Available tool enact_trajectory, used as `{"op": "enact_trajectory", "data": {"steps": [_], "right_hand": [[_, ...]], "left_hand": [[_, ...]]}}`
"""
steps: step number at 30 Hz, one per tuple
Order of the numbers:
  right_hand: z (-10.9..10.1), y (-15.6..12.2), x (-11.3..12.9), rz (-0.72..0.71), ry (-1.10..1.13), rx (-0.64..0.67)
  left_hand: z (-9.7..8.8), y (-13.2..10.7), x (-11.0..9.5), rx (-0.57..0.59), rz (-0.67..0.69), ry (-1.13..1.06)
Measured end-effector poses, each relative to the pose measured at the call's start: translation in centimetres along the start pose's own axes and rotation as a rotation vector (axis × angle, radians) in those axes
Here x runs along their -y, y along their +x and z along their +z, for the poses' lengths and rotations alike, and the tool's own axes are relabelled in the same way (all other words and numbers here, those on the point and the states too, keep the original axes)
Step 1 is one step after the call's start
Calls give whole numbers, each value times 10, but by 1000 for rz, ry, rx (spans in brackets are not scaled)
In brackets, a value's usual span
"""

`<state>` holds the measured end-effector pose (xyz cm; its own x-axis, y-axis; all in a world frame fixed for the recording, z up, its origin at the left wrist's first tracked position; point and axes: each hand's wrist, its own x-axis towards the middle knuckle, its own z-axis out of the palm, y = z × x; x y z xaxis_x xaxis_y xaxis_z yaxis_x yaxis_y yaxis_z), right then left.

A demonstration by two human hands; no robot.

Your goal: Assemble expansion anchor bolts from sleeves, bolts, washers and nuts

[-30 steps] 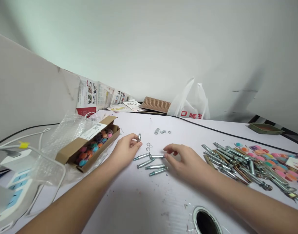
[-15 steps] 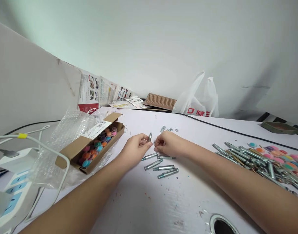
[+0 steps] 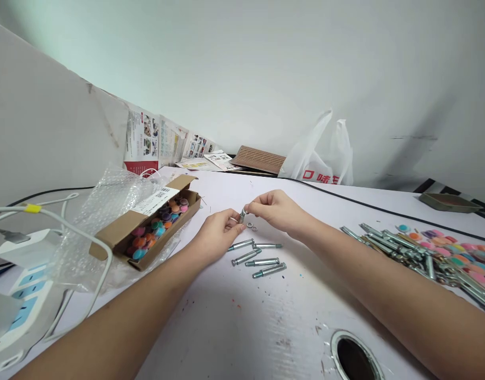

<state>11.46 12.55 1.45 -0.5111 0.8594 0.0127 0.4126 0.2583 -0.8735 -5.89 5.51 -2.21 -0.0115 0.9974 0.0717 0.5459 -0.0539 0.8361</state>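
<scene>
Left hand [image 3: 217, 236] pinched a bolt [image 3: 242, 216], axis near upright, tip up. Right hand [image 3: 274, 208] pinched a washer [image 3: 246, 211] at its tip.

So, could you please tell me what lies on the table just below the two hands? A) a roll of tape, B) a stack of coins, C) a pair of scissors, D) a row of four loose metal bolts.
D: four metal bolts lie side by side on the white table, just below the left hand and right hand.
</scene>
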Motion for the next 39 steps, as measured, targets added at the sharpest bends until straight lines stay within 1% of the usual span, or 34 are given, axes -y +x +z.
{"op": "enact_trajectory", "data": {"steps": [3, 6, 8, 11, 13, 15, 17, 19, 21, 23, 26, 27, 29, 31, 32, 36, 39], "right_hand": [[0, 2, -1, 9, 44, 9], [0, 1, 3, 26, 110, 28], [-1, 0, 6, 38, 103, 22], [-4, 0, 5, 36, 20, -10], [-8, 0, 0, 23, -104, -17], [-10, 2, -8, 27, -260, 29], [-10, 4, -18, 50, -358, 114], [-7, 6, -25, 73, -374, 170], [-4, 7, -29, 85, -374, 188], [-4, 6, -28, 93, -361, 192], [-11, 4, -18, 105, -309, 176], [-14, 3, -13, 102, -250, 154], [-17, 1, -3, 77, -55, 111], [-15, 0, 5, 42, 132, 74], [-13, -1, 7, 30, 170, 61], [-4, -3, 8, 33, 76, 47], [-6, -2, 7, 25, 88, 45]], "left_hand": [[0, 1, 1, 1, 15, 14], [0, 2, 1, 0, 40, 40], [0, 2, 1, 2, 43, 40], [0, 2, 1, 2, 20, 15], [0, 2, 1, 1, 10, -1], [-1, 1, 1, 0, 10, -1], [-1, 1, 1, 1, 5, 3], [-1, 1, 1, 4, -4, -1], [-1, 2, 2, 5, -3, -6], [-1, 2, 2, 10, 3, -11], [0, 1, 3, 8, 17, -24], [1, 1, 3, 5, 19, -29], [1, 1, 2, 1, 19, -32], [2, 1, 1, 3, 21, -21], [2, 1, 0, 5, 25, -10], [0, 0, -2, -1, 23, 16], [0, -1, -2, 0, 15, 13]]}}
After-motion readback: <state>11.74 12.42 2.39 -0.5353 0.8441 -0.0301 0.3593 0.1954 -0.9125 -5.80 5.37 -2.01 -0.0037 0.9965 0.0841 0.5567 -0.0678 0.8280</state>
